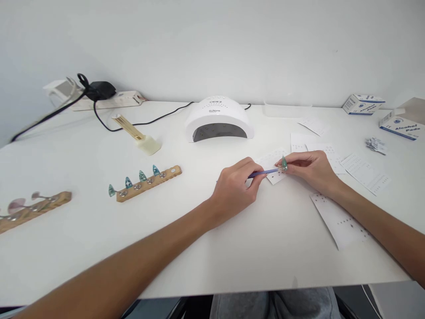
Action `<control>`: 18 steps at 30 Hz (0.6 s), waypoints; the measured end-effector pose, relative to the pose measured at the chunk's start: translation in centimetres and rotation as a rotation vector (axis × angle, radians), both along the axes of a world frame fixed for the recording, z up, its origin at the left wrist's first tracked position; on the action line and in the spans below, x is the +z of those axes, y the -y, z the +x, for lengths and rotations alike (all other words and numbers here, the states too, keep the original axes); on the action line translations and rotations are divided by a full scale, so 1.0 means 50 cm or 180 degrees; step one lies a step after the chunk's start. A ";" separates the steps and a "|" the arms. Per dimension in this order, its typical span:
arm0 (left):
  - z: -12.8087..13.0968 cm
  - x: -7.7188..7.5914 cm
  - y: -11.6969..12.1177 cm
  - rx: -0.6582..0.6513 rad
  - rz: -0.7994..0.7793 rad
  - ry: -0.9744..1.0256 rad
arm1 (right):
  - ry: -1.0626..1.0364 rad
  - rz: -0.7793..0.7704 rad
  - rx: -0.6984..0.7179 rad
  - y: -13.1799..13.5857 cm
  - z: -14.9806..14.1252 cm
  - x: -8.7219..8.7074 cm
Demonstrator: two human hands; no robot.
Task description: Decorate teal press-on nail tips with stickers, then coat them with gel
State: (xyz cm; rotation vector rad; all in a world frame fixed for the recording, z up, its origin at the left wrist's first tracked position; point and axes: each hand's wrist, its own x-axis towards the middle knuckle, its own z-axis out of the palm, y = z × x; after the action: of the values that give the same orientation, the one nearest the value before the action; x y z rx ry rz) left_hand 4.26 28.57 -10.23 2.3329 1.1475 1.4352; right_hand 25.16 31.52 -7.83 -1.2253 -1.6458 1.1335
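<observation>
Left forearm (159,248) nearest, left hand (235,184) closed pen-style on purple tool (264,172), likely for fine control; right hand (312,167) in a fingertip pinch on green nail tip (284,162) at tool's end, probably steadying it. Printed sheets (365,173) around right hand, wooden holder (144,186) left, nail lamp (221,114) far side, white table (249,252), pale wall (215,48) behind

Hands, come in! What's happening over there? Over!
Left grip on purple stick. Right grip on green nail tip, stick's end close by. White papers around right grip.
</observation>
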 end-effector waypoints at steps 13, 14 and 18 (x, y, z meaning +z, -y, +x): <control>-0.001 0.000 0.000 -0.0024 0.0006 0.0000 | -0.0048 -0.0108 0.0022 0.001 0.000 0.004; -0.001 0.000 0.000 -0.0021 -0.0004 -0.0002 | -0.0047 -0.0105 0.0016 0.002 0.000 0.004; 0.000 0.000 0.000 -0.0015 -0.0022 -0.0005 | -0.0039 -0.0088 0.0014 0.002 0.000 0.004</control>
State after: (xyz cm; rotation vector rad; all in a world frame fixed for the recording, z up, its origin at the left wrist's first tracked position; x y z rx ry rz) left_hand 4.25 28.58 -10.24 2.3309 1.1448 1.4257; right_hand 25.17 31.43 -7.61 -1.2305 -1.6294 1.1678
